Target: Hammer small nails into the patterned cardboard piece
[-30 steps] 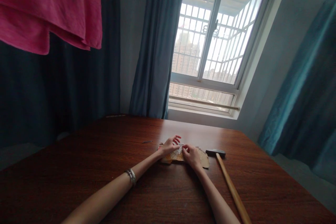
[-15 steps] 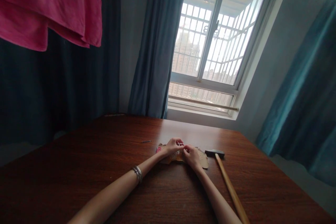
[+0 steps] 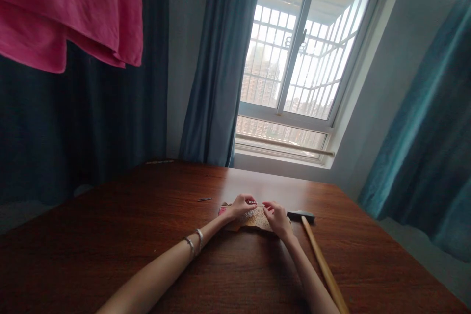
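A flat piece of brown cardboard dotted with small marks lies on the dark wooden table. My left hand rests on its left end with the fingertips curled in a pinch, and something small glints between them. My right hand sits on the cardboard's right part, fingers bent and pinched together. What either hand holds is too small to name. Bracelets circle my left wrist.
A hammer with a long wooden handle lies just right of my right hand, head away from me. A thin nail lies on the table left of the cardboard. Beyond the table are blue curtains, a window and a hanging pink cloth.
My hands, which met at the middle of the cardboard, have drawn apart; the right hand has slid to the right. My left fingers, spread a second ago, are curled.
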### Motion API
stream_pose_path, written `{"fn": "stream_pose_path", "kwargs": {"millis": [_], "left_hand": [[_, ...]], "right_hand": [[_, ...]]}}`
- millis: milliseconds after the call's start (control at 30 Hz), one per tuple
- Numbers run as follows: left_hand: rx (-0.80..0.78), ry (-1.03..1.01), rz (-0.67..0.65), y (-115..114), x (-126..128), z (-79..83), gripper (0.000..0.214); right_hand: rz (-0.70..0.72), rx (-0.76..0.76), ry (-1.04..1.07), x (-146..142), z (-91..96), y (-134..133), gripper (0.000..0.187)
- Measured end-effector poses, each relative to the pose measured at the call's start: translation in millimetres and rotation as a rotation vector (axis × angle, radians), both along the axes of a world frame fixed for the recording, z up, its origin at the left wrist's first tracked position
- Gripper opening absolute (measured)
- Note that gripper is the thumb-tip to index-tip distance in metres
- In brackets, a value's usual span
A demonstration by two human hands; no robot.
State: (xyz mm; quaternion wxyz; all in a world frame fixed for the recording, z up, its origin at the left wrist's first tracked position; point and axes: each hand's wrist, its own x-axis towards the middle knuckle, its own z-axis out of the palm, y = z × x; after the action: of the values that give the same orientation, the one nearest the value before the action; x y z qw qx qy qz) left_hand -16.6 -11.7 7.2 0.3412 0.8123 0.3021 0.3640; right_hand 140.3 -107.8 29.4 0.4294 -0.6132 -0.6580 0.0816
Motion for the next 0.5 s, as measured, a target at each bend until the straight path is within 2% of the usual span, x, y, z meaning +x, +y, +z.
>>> {"fn": "stream_pose_path", "kwargs": {"millis": [100,167,233,333,433,500], "left_hand": [[-0.027,0.02,0.015,-2.2,-0.8,1.7,0.025],[-0.034,0.023,0.015,-3.3,-1.3,2.4,0.025],[-0.028,0.017,0.018,-3.7,-1.4,2.0,0.025],[-0.026,-0.001,0.033,-3.2,-0.9,0.3,0.024],[-0.026,-0.01,0.032,-2.8,-0.7,-0.4,0.025],[-0.025,-0.008,0.03,-3.1,-1.0,0.3,0.025]], "right_hand": [[-0.12,-0.001,-0.14,28.4,22.9,-31.5,0.028],[-0.295,-0.029,-0.301,48.3,25.4,-61.8,0.03],[-0.497,-0.114,-0.45,64.3,14.5,-95.1,0.033],[-0.753,-0.221,-0.603,76.1,-15.4,-137.7,0.038],[-0.781,-0.225,-0.676,76.4,-37.5,-160.2,0.029],[-0.76,-0.202,-0.671,74.1,-41.9,-165.2,0.022]]}}
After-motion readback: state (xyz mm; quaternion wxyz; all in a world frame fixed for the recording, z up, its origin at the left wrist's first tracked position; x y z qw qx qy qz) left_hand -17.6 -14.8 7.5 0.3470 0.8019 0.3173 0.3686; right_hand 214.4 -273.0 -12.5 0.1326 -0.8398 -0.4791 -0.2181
